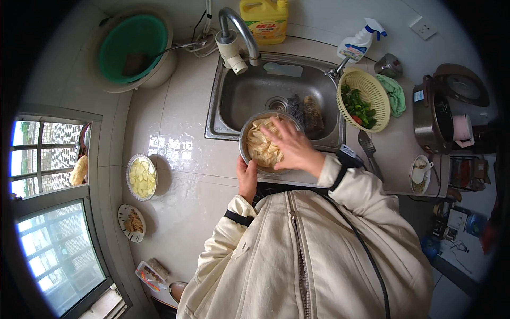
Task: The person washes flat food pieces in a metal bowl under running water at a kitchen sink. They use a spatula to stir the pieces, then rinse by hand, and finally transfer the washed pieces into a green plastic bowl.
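A round metal bowl (242,137) full of pale yellow folded strips of food, possibly tofu skin (261,143), is held at the front edge of the sink. My left hand (247,177) grips its near left rim, thumb on the outer wall side. Over the bowl's right half my right hand (295,145) is spread, palm down and fingers apart. Its fingertips are over the strips; whether they press on them I cannot tell. Behind the bowl lies the stainless steel sink (247,93), holding a dark mesh scrubber (295,107) and a brown scrubbing pad (313,113).
The faucet (239,24) arches over the sink. A yellow colander (382,103) of green peppers, a slotted spatula (368,149) and a rice cooker (426,115) stand right. Left are a plate of pale slices (142,177), a bowl of brown food (133,223) and a green basin (133,44).
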Action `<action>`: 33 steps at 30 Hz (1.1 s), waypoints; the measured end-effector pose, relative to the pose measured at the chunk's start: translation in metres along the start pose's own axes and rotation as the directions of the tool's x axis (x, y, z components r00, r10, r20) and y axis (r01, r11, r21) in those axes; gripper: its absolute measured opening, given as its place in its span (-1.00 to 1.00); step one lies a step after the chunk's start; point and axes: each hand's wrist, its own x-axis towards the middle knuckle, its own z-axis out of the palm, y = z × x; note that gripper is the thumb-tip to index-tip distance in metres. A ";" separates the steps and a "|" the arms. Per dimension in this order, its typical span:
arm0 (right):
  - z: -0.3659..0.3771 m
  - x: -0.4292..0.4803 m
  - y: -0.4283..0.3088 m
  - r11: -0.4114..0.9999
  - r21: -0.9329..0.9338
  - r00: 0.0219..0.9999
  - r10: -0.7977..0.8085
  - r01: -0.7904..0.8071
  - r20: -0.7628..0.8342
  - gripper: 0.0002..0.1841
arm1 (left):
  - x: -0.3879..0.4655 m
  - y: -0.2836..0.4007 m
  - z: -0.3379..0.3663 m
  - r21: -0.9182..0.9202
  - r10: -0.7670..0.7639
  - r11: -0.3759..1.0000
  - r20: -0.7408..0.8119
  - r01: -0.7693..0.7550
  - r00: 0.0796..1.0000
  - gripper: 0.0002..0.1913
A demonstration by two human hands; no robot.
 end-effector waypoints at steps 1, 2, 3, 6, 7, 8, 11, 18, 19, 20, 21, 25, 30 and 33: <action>0.007 0.006 -0.007 1.000 -0.016 1.000 0.002 -0.002 0.027 0.09 | 0.000 -0.001 -0.001 0.002 0.005 1.000 -0.003 -0.005 1.000 -0.72; 0.015 0.010 -0.011 1.000 -0.031 0.999 0.005 -0.003 0.055 0.04 | 0.001 -0.003 -0.001 0.011 0.017 1.000 0.014 -0.017 1.000 -0.71; 0.022 0.014 -0.013 1.000 -0.014 0.997 0.014 -0.013 0.072 -0.03 | 0.001 -0.003 -0.002 0.026 0.032 0.999 0.030 -0.033 0.999 -0.70; 0.039 0.027 -0.007 0.999 0.052 0.999 0.013 -0.015 0.049 -0.46 | 0.001 -0.001 -0.004 0.065 0.023 0.998 0.062 -0.027 0.998 -0.71; 0.041 0.031 -0.002 0.986 0.165 0.999 0.005 -0.011 0.032 -0.50 | 0.001 0.001 -0.004 0.075 0.013 0.997 0.068 -0.018 0.998 -0.72; 0.041 0.037 0.005 0.961 0.274 0.996 0.021 -0.044 0.088 -0.54 | -0.001 0.003 -0.005 0.069 -0.020 0.997 0.046 0.016 0.999 -0.74; 0.034 0.048 0.023 0.831 0.510 0.960 0.098 -0.225 0.263 -0.62 | -0.005 0.007 -0.003 0.055 -0.099 0.994 0.000 0.099 0.995 -0.77; -0.015 0.047 0.029 0.755 0.635 0.981 0.058 -0.163 0.184 -0.60 | -0.006 0.010 -0.002 0.069 -0.106 0.992 0.014 0.105 0.994 -0.76; -0.024 0.046 0.026 0.778 0.615 0.989 0.054 -0.130 0.141 -0.59 | -0.005 0.010 -0.002 0.085 -0.079 0.993 0.026 0.077 0.996 -0.75; -0.033 0.045 0.024 0.772 0.611 0.977 0.065 -0.178 0.202 -0.56 | -0.005 0.010 -0.002 0.085 -0.105 0.991 0.019 0.103 0.994 -0.75; -0.040 0.045 0.020 0.785 0.585 0.970 0.083 -0.205 0.229 -0.56 | -0.005 0.010 -0.002 0.090 -0.117 0.989 0.019 0.115 0.993 -0.75; -0.048 0.045 0.008 0.872 0.489 0.995 -0.020 -0.030 0.097 -0.53 | -0.005 0.011 -0.002 0.137 -0.142 0.981 0.006 0.139 0.990 -0.73; -0.031 0.039 -0.001 0.913 0.406 0.988 -0.026 -0.037 0.149 -0.38 | -0.007 0.014 0.000 0.044 -0.144 0.989 0.002 0.144 0.990 -0.72; -0.014 0.026 -0.012 0.991 0.124 0.986 -0.078 0.060 0.149 -0.22 | -0.007 0.013 0.001 0.018 -0.132 0.991 0.011 0.132 0.991 -0.71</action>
